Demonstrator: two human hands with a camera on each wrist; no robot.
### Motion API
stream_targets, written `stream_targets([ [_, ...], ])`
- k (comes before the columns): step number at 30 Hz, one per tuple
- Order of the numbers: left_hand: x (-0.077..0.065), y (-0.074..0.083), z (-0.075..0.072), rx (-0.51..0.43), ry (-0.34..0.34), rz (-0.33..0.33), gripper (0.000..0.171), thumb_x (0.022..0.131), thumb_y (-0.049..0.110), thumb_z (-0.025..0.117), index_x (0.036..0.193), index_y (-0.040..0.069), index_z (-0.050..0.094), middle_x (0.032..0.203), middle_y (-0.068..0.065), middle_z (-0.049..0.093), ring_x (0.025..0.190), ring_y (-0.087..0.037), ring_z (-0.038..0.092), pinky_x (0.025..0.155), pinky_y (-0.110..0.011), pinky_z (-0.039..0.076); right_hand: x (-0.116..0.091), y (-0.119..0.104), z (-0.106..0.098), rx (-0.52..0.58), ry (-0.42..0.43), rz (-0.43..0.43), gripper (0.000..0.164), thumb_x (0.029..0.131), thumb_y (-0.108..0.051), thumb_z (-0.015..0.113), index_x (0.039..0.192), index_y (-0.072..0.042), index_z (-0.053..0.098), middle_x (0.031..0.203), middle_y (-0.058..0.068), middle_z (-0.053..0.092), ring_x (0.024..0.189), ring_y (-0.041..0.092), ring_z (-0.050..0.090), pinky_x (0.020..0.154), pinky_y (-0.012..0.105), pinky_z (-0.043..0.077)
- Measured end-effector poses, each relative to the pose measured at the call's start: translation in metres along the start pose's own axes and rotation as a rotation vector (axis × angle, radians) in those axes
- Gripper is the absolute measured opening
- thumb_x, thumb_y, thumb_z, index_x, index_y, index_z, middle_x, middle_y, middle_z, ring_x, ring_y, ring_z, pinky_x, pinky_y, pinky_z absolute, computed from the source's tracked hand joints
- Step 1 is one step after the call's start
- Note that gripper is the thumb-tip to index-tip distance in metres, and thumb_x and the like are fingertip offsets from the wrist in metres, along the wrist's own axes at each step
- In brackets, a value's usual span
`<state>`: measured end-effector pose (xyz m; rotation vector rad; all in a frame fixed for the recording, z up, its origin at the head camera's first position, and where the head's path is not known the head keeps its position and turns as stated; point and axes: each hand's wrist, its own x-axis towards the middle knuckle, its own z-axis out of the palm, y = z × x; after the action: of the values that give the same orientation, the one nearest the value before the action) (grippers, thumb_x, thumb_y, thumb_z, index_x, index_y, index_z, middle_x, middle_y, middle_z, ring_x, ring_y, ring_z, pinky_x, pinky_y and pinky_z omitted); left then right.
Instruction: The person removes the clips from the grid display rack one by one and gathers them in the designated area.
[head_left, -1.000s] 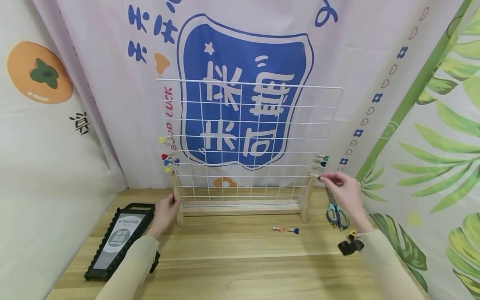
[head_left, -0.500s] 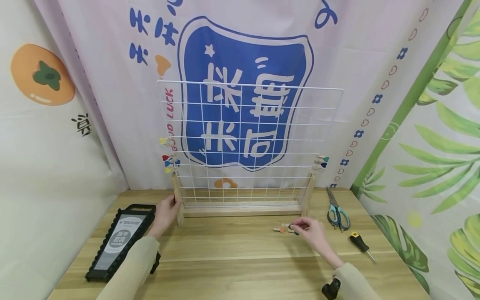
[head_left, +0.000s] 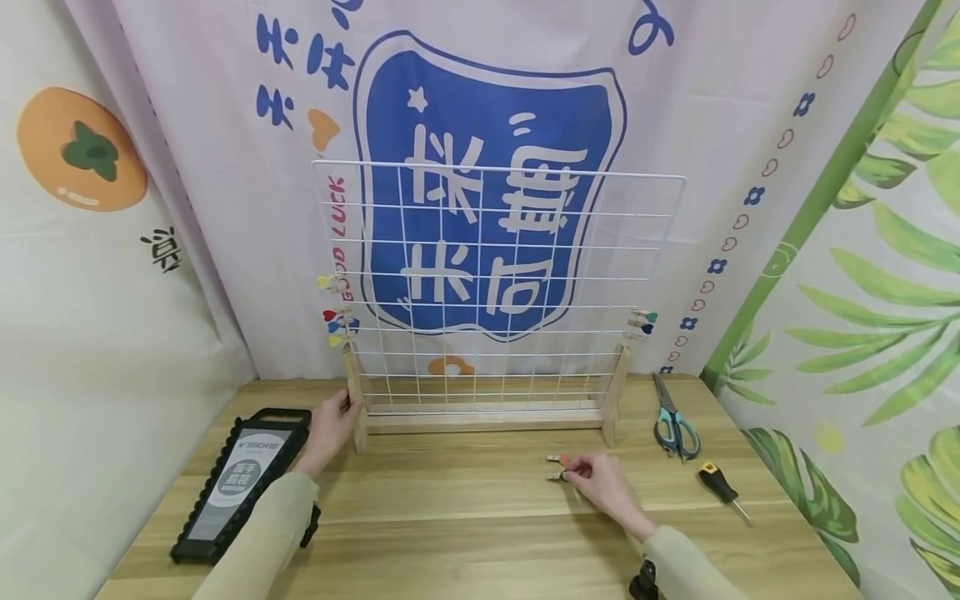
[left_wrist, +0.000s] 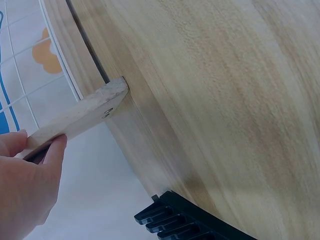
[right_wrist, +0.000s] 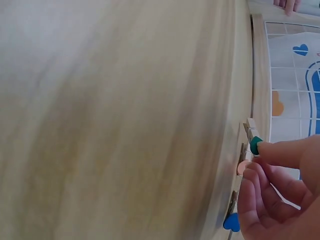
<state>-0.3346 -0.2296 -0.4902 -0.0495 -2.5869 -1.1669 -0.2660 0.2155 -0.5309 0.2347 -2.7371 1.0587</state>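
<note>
Right grip (head_left: 602,482) pinching a green clip (right_wrist: 256,145), left grip (head_left: 330,425) on the left leg (left_wrist: 80,112) of the rack (head_left: 480,422).
The right grip's thumb and finger press together on the clip's heart end, low at the worktop (head_left: 450,517); whether the clip touches the wood I cannot tell. An orange clip (right_wrist: 243,168) lies just beyond that grip, a blue clip (right_wrist: 231,222) beside its curled fingers. Scissors (head_left: 675,432) and a screwdriver (head_left: 720,485) lie to its right. The left grip's fingers bend round the leg, with a black tray (head_left: 217,553) to its left.
</note>
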Motion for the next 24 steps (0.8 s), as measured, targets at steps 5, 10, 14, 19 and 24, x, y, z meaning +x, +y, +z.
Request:
stream_targets([
  [5,-0.001,0.000,0.000,0.005,0.005,0.001,0.021,0.100,0.008,0.056,0.107,-0.010,0.063,0.109,-0.033,0.069,0.098,-0.040,0.070,0.071,-0.034,0.059,0.001,0.003,0.003,-0.028,-0.019,-0.003,0.007,0.082,-0.005,0.077,0.078,-0.010,0.074,0.075,0.001,0.073,0.063,0.002,0.059,0.058,0.016,0.048],
  [10,0.000,0.000,0.000,0.001,-0.002,0.004,0.023,0.100,0.008,0.055,0.111,-0.011,0.062,0.113,-0.035,0.067,0.103,-0.043,0.069,0.078,-0.043,0.061,0.001,0.005,0.001,-0.036,-0.045,-0.005,0.007,0.084,-0.011,0.078,0.081,-0.006,0.075,0.077,0.002,0.074,0.065,0.004,0.060,0.058,0.017,0.048],
  [14,0.000,0.000,-0.001,-0.002,-0.002,0.008,0.024,0.100,0.008,0.055,0.112,-0.012,0.062,0.114,-0.035,0.066,0.104,-0.044,0.068,0.080,-0.045,0.061,0.004,0.003,-0.004,-0.001,-0.076,0.003,0.007,0.084,-0.009,0.076,0.085,-0.003,0.075,0.081,0.005,0.075,0.068,0.007,0.062,0.060,0.017,0.049],
  [19,0.000,0.000,-0.001,0.002,0.007,0.010,0.020,0.100,0.008,0.056,0.106,-0.010,0.063,0.106,-0.032,0.069,0.094,-0.038,0.070,0.069,-0.033,0.058,0.014,-0.005,-0.027,0.038,-0.065,0.013,0.009,0.086,-0.005,0.073,0.092,0.001,0.074,0.085,0.012,0.075,0.070,0.011,0.064,0.060,0.016,0.052],
  [24,0.000,-0.001,-0.001,-0.003,0.000,0.011,0.021,0.100,0.008,0.056,0.109,-0.010,0.062,0.109,-0.033,0.068,0.096,-0.038,0.070,0.069,-0.031,0.058,0.035,-0.022,-0.079,0.002,0.049,0.025,0.017,0.090,-0.010,0.070,0.104,0.001,0.072,0.094,0.017,0.075,0.076,0.015,0.066,0.062,0.016,0.052],
])
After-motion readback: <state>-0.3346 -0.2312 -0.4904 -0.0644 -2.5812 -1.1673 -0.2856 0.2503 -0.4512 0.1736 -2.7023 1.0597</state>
